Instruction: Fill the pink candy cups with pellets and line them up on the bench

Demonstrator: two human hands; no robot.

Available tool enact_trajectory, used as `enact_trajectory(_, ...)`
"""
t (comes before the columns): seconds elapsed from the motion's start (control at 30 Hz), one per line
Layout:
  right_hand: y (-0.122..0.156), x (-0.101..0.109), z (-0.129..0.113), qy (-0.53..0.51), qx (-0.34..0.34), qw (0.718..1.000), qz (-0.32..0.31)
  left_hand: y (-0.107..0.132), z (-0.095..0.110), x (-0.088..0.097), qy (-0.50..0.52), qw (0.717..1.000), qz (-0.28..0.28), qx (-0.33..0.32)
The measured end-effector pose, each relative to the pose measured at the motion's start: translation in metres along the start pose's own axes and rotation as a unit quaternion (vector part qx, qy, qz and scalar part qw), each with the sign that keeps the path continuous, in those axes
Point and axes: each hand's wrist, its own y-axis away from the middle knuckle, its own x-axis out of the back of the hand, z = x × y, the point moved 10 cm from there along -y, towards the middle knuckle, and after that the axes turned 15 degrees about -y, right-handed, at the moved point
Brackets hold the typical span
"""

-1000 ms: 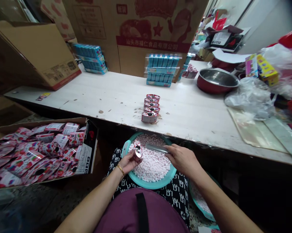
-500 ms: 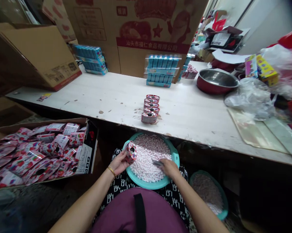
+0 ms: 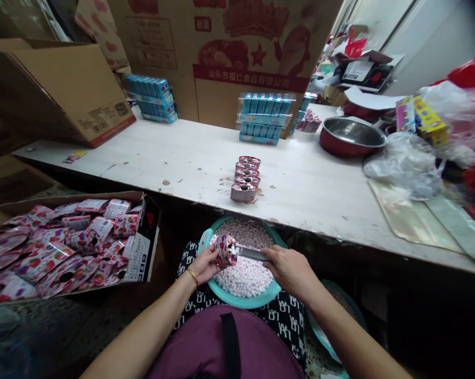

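My left hand grips a small printed packet, red and white with a hole in its end, tilted toward the right. My right hand is closed on a narrow metal scoop. White candies lie at the scoop's tip, right at the packet's opening. Both are above a turquoise basin on my lap, which is full of small white and pale pink candies. On the table edge in front stands a row of several similar packets, their holes facing up.
A carton of strawberry-printed packets stands at the left. Blue boxed packs lean against a large cardboard box. To the right are a red metal bowl and plastic bags. Another turquoise basin sits low at the right.
My right hand has lifted the scoop out of the candies and brought it to the packet. My left hand has shifted slightly right, tilting the packet toward the scoop.
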Motion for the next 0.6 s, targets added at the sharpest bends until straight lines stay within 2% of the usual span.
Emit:
enact_trajectory(0.07, 0.001, 0.005, -0.002, 0.026, -0.005, 1.000, 0.006, 0.000, 0.000, 0.003, 0.013, 1.000, 0.010, 0.005)
enact_trajectory(0.13, 0.004, 0.008, 0.007, 0.005, -0.012, 1.000, 0.020, 0.000, -0.002, 0.007, 0.031, 0.999, 0.021, 0.015)
enact_trajectory(0.27, 0.008, 0.013, 0.036, -0.104, -0.027, 0.991, 0.084, -0.004, -0.007, 0.009, 0.082, 0.996, 0.027, 0.019)
enact_trajectory(0.4, -0.001, -0.001, 0.054, -0.231, -0.065, 0.964, 0.115, -0.013, -0.016, 0.003, 0.115, 0.992, 0.036, 0.031)
enact_trajectory(0.5, -0.016, -0.015, 0.045, -0.308, -0.059, 0.940, 0.135, -0.017, -0.019, -0.010, 0.130, 0.991, 0.014, 0.037)
enact_trajectory(0.6, -0.033, -0.021, 0.019, -0.354, -0.012, 0.921, 0.163, -0.016, -0.014, -0.026, 0.136, 0.990, -0.029, 0.026)
